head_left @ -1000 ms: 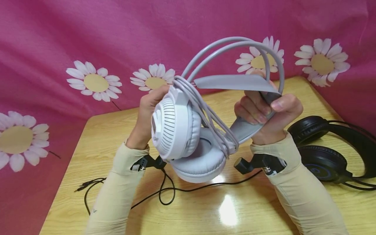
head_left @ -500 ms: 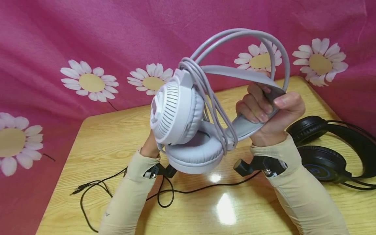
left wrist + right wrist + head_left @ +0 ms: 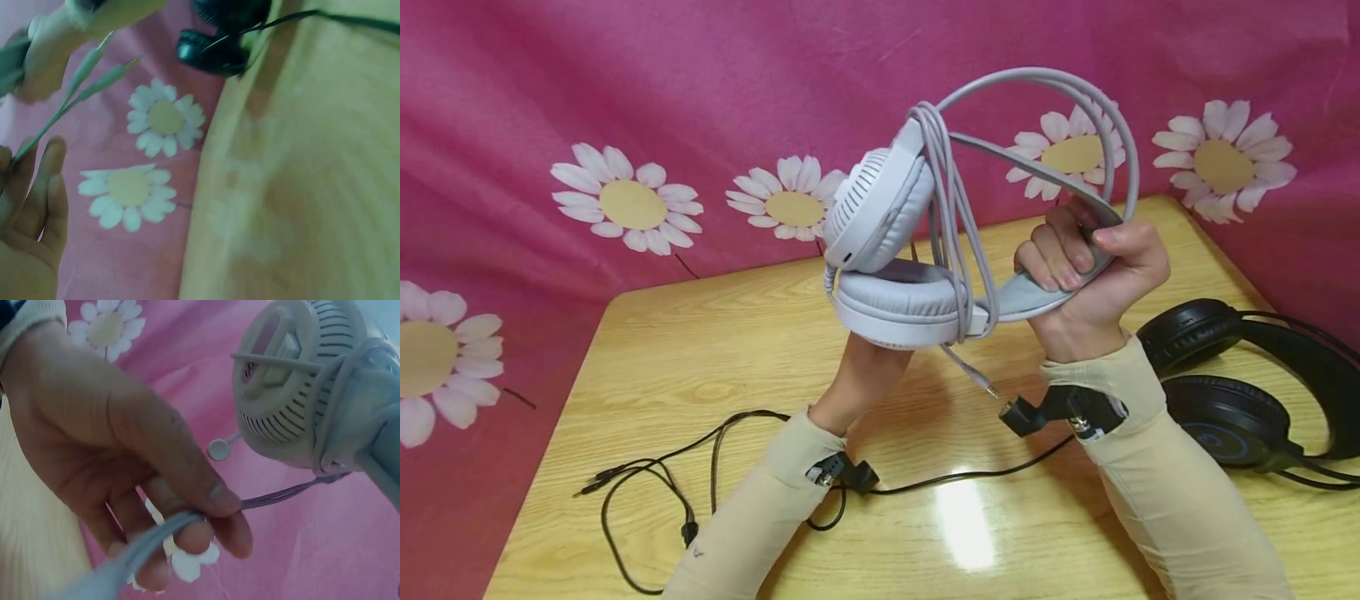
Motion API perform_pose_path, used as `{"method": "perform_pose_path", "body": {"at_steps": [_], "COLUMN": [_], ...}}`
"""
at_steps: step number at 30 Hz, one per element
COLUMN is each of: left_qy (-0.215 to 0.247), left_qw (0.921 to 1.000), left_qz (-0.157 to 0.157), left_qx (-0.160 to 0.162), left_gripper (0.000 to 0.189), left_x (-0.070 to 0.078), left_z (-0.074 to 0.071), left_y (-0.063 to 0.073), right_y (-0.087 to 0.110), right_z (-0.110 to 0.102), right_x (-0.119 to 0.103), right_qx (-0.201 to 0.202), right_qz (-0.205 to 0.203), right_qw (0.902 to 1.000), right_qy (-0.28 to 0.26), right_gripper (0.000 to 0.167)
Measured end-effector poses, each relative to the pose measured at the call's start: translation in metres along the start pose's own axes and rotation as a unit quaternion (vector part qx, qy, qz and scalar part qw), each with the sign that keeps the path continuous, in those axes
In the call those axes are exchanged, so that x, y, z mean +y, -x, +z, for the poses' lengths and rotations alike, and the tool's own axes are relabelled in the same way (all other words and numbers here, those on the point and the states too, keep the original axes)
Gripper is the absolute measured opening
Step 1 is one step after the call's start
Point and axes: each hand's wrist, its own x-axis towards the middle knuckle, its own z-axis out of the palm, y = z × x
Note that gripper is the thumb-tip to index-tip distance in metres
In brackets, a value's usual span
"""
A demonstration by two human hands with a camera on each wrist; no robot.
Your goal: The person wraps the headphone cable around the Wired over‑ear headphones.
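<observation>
White over-ear headphones (image 3: 898,302) are held above the table, ear cups to the left and the headband to the right. My right hand (image 3: 1093,279) grips the headband's grey inner strap, fingers curled round it. Their grey cable (image 3: 951,208) is wound in loops across the ear cups. Under the lower cup, my left hand (image 3: 880,362) is mostly hidden in the head view. The right wrist view shows that left hand (image 3: 144,444) pinching the doubled cable end (image 3: 275,499) between thumb and finger. Two slim jack plugs (image 3: 87,70) stick out beyond it in the left wrist view.
Black headphones (image 3: 1225,417) lie on the wooden table (image 3: 715,350) at the right. Their thin black cable (image 3: 962,477) runs leftward under my arms, ending in plugs (image 3: 598,479) at the left. A pink cloth with daisies (image 3: 850,67) hangs behind and beside the table.
My left hand has moved from behind the left ear cup down and right beneath the cups. The white headphones have tilted, their cups rising. A cable plug now shows below them.
</observation>
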Motion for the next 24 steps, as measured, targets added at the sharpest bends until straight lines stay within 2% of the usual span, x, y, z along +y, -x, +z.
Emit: {"method": "perform_pose_path", "body": {"at_steps": [1, 2, 3, 4, 8, 12, 16, 20, 24], "left_qy": [-0.069, -0.112, -0.117, -0.141, -0.129, -0.159, -0.192, -0.161, -0.135], "left_qw": [0.9974, 0.9931, 0.9926, 0.9897, 0.9891, 0.9777, 0.9673, 0.9673, 0.9646], "left_qz": [0.018, 0.034, 0.031, 0.023, -0.049, -0.112, -0.138, -0.163, -0.182], "left_qx": [0.007, 0.007, 0.006, 0.013, 0.053, 0.079, 0.093, 0.108, 0.135], "left_gripper": [0.034, 0.032, 0.027, 0.021, 0.017, 0.022, 0.026, 0.027, 0.021], "left_x": [0.009, 0.013, 0.018, 0.023, 0.027, 0.026, 0.027, 0.033, 0.038], "left_z": [0.014, 0.021, 0.029, 0.036, 0.055, 0.068, 0.075, 0.08, 0.082], "left_y": [-0.001, -0.001, -0.001, 0.0, 0.006, 0.012, 0.016, 0.018, 0.018], "right_y": [-0.001, -0.002, -0.003, -0.004, -0.008, -0.011, -0.012, -0.012, -0.014], "right_z": [-0.002, -0.003, -0.005, -0.006, -0.012, -0.016, -0.021, -0.024, -0.03], "right_x": [0.0, 0.0, 0.0, 0.0, -0.001, -0.002, 0.0, 0.002, 0.004], "right_qx": [0.006, 0.01, 0.012, 0.013, 0.001, -0.006, 0.002, 0.007, 0.005], "right_qz": [-0.008, -0.016, -0.025, -0.033, -0.057, -0.072, -0.085, -0.097, -0.129], "right_qw": [0.9999, 0.9997, 0.9994, 0.999, 0.9974, 0.9946, 0.9891, 0.9822, 0.9703], "right_qy": [0.007, 0.015, 0.022, 0.028, 0.045, 0.074, 0.12, 0.161, 0.204], "right_gripper": [0.023, 0.02, 0.016, 0.015, 0.019, 0.021, 0.024, 0.029, 0.038]}}
